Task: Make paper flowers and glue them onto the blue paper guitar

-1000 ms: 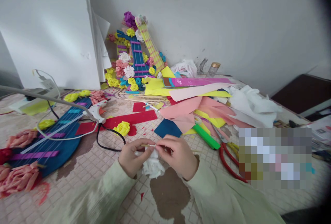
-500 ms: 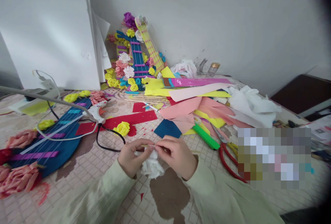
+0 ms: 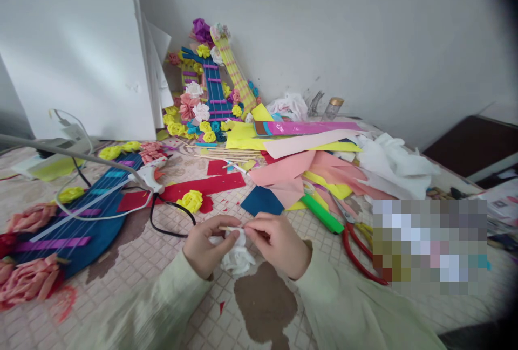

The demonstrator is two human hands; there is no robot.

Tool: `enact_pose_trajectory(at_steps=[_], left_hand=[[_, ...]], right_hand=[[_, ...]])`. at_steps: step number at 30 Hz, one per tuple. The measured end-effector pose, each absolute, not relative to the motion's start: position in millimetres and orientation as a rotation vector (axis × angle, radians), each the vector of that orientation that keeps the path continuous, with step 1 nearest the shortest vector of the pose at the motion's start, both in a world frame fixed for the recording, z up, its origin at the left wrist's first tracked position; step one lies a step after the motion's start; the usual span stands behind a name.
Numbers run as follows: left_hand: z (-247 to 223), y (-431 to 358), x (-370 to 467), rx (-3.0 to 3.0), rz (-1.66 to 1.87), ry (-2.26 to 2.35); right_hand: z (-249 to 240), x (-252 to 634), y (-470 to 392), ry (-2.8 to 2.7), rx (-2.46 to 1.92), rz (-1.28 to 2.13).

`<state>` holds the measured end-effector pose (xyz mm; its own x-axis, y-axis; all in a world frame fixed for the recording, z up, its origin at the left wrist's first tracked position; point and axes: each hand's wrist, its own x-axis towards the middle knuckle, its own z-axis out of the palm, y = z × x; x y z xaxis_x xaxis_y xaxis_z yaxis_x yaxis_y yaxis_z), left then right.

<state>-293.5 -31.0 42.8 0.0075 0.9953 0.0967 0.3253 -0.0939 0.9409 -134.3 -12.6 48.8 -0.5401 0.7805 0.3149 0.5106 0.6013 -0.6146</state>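
My left hand (image 3: 205, 245) is closed, thumb and fingertips pinching a thin wooden stick (image 3: 229, 228) and the gathered top of white crepe paper. Below the fingertips hangs a crumpled white paper flower (image 3: 237, 261), partly covered by that hand. My right hand (image 3: 281, 246) is closed in a pinch at the right of the stick's end, close to the white paper. What lies between its fingertips is too small to make out. A yellow paper flower (image 3: 190, 201) and a dark blue paper piece (image 3: 262, 201) rest just beyond my hands.
A blue paper guitar (image 3: 103, 226) with pink flowers lies left, beside a white glue gun (image 3: 151, 176) with its cable. Red-handled scissors (image 3: 356, 247) and a green cutter (image 3: 321, 214) are at right. Crepe strips (image 3: 283, 169) and decorated guitars (image 3: 218, 83) stand behind.
My right fingertips have shifted slightly right, away from the left ones, so a small gap shows between them. The white flower has moved up a little under my left hand.
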Motion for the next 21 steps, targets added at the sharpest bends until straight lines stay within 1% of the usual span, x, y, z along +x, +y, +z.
enact_pose_trajectory(at_steps=[9,13,21], left_hand=[[37.2,-27.1,-297.0,1.537,0.976,1.475],[36.1,-27.0,-297.9,1.491,0.954,1.487],[33.9,-27.5,-295.9,1.371,1.044,1.401]], right_hand=[[44.8,-138.7,-15.1,-2.21,-1.131,0.584],[43.9,-136.8,-13.1,-2.214,-1.109,0.642],[43.5,-133.5,-11.0,-2.287,-1.082,0.612]])
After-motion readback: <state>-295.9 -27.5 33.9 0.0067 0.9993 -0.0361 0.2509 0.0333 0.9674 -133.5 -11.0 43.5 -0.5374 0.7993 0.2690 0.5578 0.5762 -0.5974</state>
